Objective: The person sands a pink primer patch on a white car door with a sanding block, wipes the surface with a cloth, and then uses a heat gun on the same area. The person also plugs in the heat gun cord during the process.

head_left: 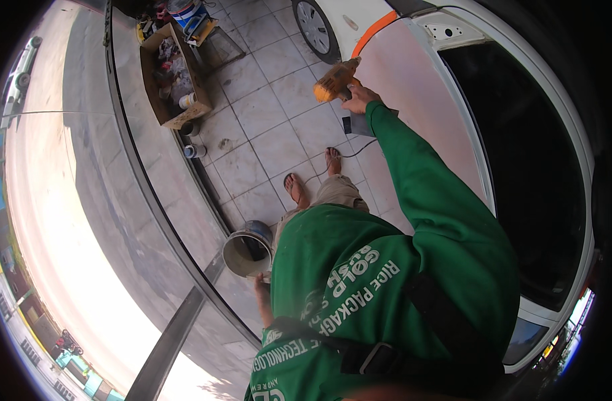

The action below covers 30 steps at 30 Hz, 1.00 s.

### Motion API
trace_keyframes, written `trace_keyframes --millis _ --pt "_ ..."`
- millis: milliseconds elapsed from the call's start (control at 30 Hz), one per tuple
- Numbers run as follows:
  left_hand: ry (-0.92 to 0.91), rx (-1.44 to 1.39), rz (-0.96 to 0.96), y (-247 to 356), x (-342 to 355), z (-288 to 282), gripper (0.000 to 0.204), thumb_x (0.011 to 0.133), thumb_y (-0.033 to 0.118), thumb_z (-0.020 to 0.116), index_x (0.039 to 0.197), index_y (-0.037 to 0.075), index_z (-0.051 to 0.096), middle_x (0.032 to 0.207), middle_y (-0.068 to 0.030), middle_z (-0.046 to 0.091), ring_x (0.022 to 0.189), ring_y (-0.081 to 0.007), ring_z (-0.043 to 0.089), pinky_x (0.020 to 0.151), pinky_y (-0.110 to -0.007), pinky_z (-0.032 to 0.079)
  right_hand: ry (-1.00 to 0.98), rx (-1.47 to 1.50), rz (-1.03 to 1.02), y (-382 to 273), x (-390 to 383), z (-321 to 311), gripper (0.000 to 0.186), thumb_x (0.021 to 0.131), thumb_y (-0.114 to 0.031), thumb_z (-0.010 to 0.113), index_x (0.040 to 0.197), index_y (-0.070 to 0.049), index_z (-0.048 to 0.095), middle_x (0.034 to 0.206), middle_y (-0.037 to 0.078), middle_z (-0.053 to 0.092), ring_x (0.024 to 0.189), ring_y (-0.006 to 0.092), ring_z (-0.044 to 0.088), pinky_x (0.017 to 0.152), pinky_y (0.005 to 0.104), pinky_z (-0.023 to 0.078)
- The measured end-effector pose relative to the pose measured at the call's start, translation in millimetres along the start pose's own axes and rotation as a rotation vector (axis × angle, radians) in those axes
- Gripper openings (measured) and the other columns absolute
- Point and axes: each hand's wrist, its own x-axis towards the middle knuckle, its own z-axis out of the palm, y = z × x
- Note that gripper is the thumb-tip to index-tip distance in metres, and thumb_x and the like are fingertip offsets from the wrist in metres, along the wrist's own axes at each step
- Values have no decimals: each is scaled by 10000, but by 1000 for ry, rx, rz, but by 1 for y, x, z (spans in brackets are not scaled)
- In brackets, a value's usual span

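My right hand [361, 99] reaches forward to the car's side, its fingers wrapped round the grip of an orange pistol-shaped power tool [335, 83]. The tool's narrower front end points at the pinkish car panel [416, 87], close to an orange strip [374, 32] along the panel's edge. Below that hand is a grey flat object [363, 125] with a black end; its kind is unclear. Low on the left, my left hand [262, 279] is beside the rim of a grey bucket [247, 252]. Its fingers are too small and partly hidden to read.
A dark cord [354, 155] runs over the tiled floor [279, 127] by my bare feet. Along the left wall stand a cardboard box [154, 100] full of clutter, a small container [194, 152] and a stand [222, 48] near a blue-and-white bucket [186, 12]. The car's wheel [315, 30] is ahead.
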Motion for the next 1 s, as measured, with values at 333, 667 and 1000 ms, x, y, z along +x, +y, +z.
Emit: trace_keyframes --millis 333,667,1000 --pt "257 82 61 8 -39 75 489 915 388 601 1246 35 537 1185 -192 657 1095 -351 635 1003 -470 497 -201 -35 -25 23 22 30 951 755 -446 743 1567 -101 387 1558 160 463 1425 295 462 1184 407 377" --pt "239 71 76 -11 -72 91 468 879 426 659 1190 85 577 1070 -118 697 1003 -301 671 875 -446 531 -200 25 -25 40 63 62 913 738 -488 750 1516 -107 459 1454 181 565 1333 328 549 1123 415 432" --pt "378 -18 71 -72 -79 144 464 877 478 648 1175 126 590 990 -53 723 943 -281 718 525 -329 419 -261 51 -57 62 125 95 845 743 -489 757 1434 -59 532 1427 192 583 1321 331 557 1110 396 438"
